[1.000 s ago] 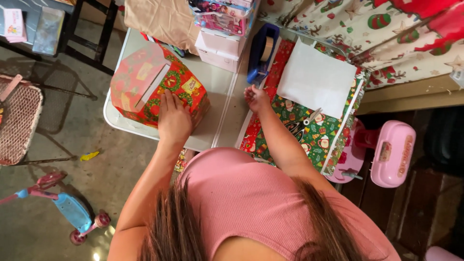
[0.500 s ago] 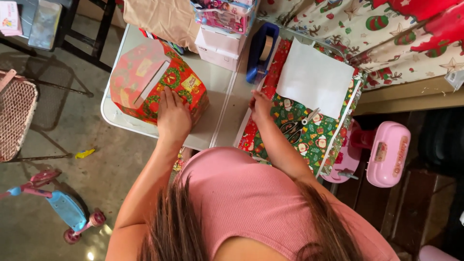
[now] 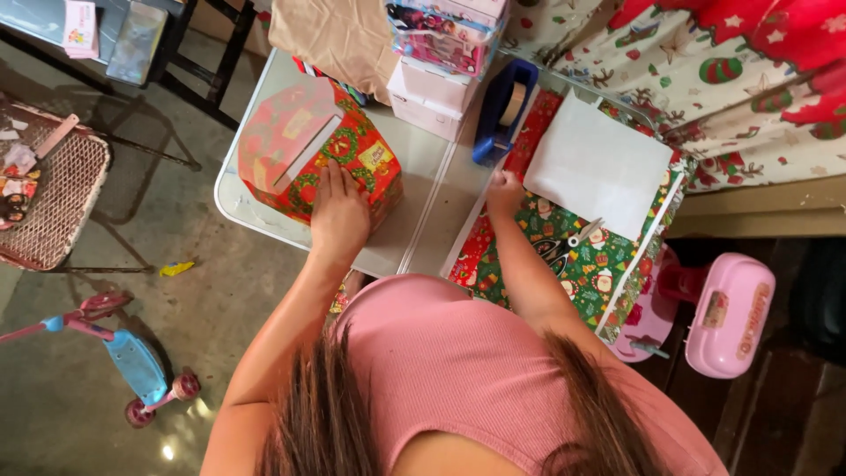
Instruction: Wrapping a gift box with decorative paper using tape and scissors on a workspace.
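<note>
A box wrapped in red and green festive paper (image 3: pixel 291 150) sits on the left part of the white folding table (image 3: pixel 414 167). My left hand (image 3: pixel 339 216) lies flat on the box's near side and presses on the paper. My right hand (image 3: pixel 504 189) is curled into a loose fist at the left edge of a sheet of festive wrapping paper (image 3: pixel 573 264). It is just below a blue tape dispenser (image 3: pixel 502 110). I see nothing in its fingers. A white sheet (image 3: pixel 599 167) and scissors (image 3: pixel 564 247) lie on the wrapping paper.
White and pink boxes (image 3: pixel 436 97) and brown cloth (image 3: pixel 339 35) stand at the table's far side. A pink toy (image 3: pixel 727 313) is at the right. A wicker chair (image 3: pixel 53 203) and a toy scooter (image 3: pixel 132 361) stand on the concrete floor at the left.
My right hand has shifted a little along the wrapping paper's edge below the tape dispenser. My left hand stays on the wrapped box.
</note>
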